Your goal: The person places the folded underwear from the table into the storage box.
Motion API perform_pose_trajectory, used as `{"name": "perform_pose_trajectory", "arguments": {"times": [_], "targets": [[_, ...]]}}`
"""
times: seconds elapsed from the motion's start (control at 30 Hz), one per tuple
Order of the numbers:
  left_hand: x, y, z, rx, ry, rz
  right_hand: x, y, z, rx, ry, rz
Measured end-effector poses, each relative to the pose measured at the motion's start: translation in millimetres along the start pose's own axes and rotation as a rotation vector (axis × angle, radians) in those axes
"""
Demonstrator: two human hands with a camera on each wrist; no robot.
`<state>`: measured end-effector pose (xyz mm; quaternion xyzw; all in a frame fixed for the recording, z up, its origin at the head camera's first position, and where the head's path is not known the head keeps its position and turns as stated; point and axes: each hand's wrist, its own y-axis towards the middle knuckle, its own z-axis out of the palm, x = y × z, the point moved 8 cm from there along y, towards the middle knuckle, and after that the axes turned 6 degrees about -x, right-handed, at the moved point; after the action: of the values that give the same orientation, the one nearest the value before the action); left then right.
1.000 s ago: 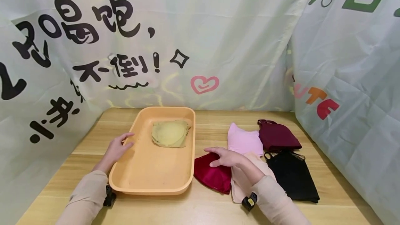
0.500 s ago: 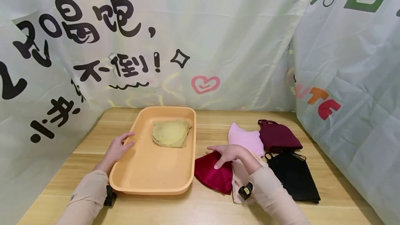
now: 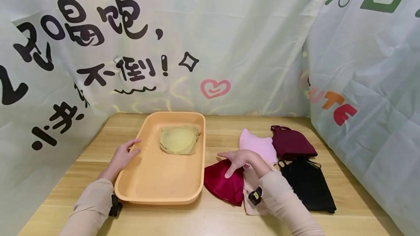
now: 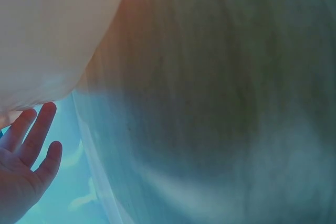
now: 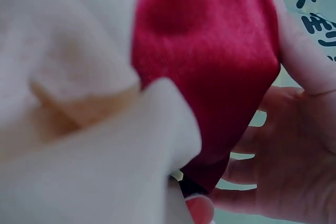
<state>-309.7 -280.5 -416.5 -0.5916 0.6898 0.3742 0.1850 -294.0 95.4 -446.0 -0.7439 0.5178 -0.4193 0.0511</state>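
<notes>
My left hand [image 3: 122, 154] rests at the left rim of an orange plastic tray [image 3: 157, 177], its fingers loose; in the left wrist view, fingers [image 4: 37, 135] touch the tray's outer side. A folded yellowish-green garment [image 3: 178, 140] lies in the far part of the tray. Just right of the tray is a folded red satin bra [image 3: 223, 183]. My right hand [image 3: 241, 160] holds its far edge, thumb on top. In the right wrist view, the thumb [image 5: 307, 59] lies along the bra's edge and the other fingers pass behind the cloth.
A beige garment [image 3: 254, 192] lies partly beneath my right forearm. Behind it are a folded pink garment [image 3: 257, 145] and a maroon one [image 3: 292, 143] with straps. A black garment [image 3: 308, 185] lies at the right. Printed curtains [image 3: 246, 46] enclose the wooden table [image 3: 223, 221].
My right hand has come down onto the far edge of the red bra, its wrist swinging slightly inward. The left hand and the tray have stayed in place.
</notes>
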Motion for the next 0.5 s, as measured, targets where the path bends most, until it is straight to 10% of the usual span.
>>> {"name": "perform_pose_trajectory", "arguments": {"times": [0.5], "targets": [[2.3, 0.3, 0.1, 0.001, -0.016, -0.009, -1.2, -0.8, -0.3, -0.019, -0.046, 0.042]]}}
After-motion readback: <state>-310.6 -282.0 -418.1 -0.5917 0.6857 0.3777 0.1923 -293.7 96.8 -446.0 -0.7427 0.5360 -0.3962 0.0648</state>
